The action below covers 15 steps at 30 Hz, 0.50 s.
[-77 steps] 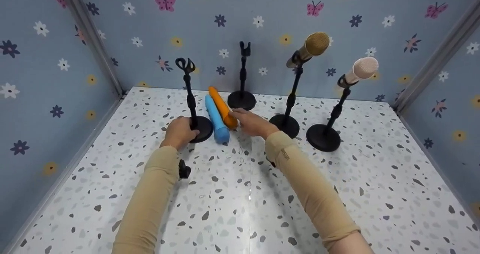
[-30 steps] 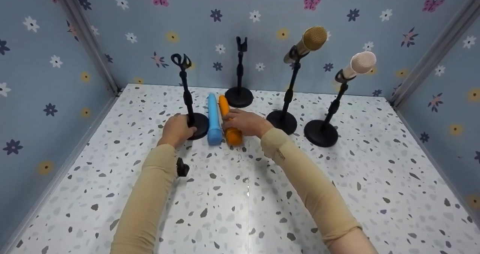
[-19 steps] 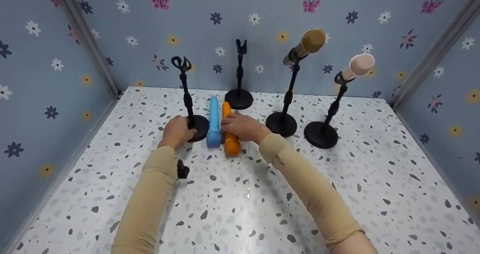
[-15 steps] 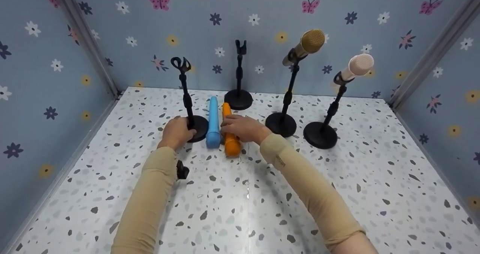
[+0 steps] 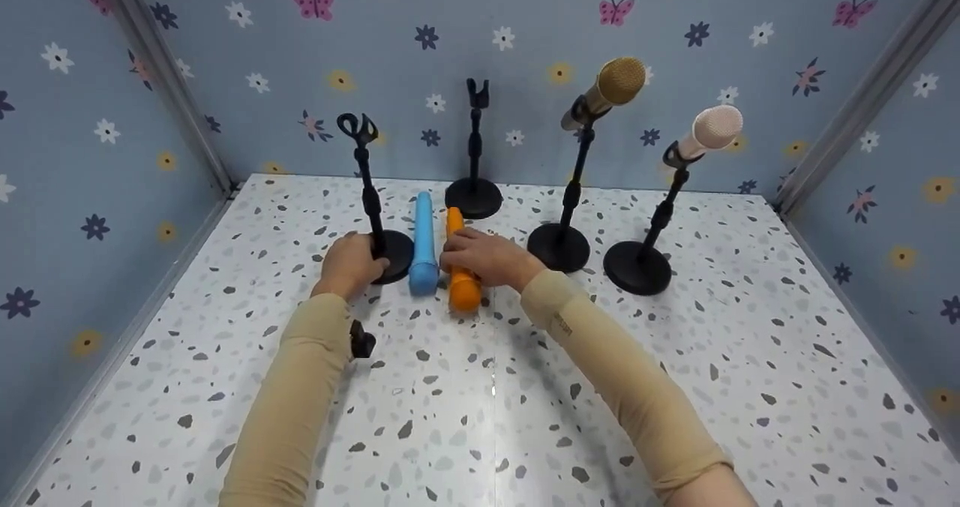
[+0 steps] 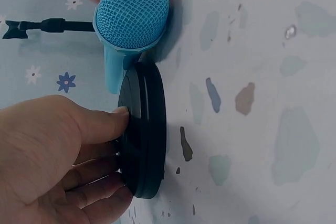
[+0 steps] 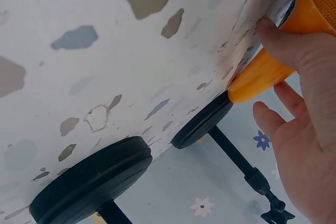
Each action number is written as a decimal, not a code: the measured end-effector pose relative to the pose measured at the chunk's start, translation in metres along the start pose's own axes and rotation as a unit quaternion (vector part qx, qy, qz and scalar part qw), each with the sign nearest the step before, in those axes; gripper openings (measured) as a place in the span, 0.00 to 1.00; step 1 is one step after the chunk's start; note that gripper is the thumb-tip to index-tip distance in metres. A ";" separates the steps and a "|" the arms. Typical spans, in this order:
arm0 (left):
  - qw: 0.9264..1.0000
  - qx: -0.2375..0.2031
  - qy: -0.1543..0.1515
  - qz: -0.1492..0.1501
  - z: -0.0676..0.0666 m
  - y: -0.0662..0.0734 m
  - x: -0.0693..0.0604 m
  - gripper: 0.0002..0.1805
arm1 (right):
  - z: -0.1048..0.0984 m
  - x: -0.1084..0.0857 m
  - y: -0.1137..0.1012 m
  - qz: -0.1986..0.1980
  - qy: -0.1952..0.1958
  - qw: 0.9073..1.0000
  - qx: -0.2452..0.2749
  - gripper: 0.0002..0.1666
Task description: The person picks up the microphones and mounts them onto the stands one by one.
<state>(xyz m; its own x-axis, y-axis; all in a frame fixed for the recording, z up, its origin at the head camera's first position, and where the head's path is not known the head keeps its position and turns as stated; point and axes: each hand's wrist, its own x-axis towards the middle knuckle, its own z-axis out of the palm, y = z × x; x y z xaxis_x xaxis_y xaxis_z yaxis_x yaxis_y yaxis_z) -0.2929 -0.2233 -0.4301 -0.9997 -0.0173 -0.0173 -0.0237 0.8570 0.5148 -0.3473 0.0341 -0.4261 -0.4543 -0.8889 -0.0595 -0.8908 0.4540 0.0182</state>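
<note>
My left hand (image 5: 349, 265) holds the round black base of an unoccupied microphone stand (image 5: 394, 256). In the left wrist view, the thumb lies on top of the base (image 6: 152, 129) and the fingers meet its edge. My right hand (image 5: 487, 256) grips an orange microphone (image 5: 465, 293) lying on the table, its mesh head toward me. The right wrist view has the thumb on one side of the orange body (image 7: 262, 77) and fingers on the other. Between the hands lies a blue microphone (image 5: 424, 237), close beside the left stand's base.
Another unoccupied stand (image 5: 474, 196) stands behind the orange microphone. To the right, one stand holds a gold microphone (image 5: 619, 81) and another a pale pink microphone (image 5: 716, 128). Patterned blue panels (image 5: 510, 72) enclose the speckled white table (image 5: 420, 417) at back and sides.
The orange microphone has come toward me and straightened under my right hand, which now grips it. The blue one has also turned straighter. My left hand stays on the base.
</note>
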 end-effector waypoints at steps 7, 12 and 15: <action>1.000 -0.003 0.001 0.000 0.000 -0.001 0.000 0.18 | 0.001 -0.008 0.000 -0.008 0.015 1.000 0.010 0.21; 1.000 -0.001 0.003 0.004 0.001 -0.001 -0.001 0.18 | -0.001 -0.014 0.003 -0.013 0.027 0.999 0.018 0.24; 1.000 -0.002 0.005 0.009 0.000 -0.001 -0.002 0.18 | -0.006 -0.017 0.005 -0.010 0.040 0.999 0.022 0.24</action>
<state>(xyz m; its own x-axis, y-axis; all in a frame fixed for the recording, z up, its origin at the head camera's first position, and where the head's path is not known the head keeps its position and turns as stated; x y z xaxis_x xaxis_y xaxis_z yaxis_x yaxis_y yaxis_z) -0.2908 -0.2239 -0.4302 -1.0000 -0.0073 0.0007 -0.0059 0.8548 0.5188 -0.3439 0.0516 -0.4189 -0.4374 -0.8990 0.0215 -0.8992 0.4368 -0.0251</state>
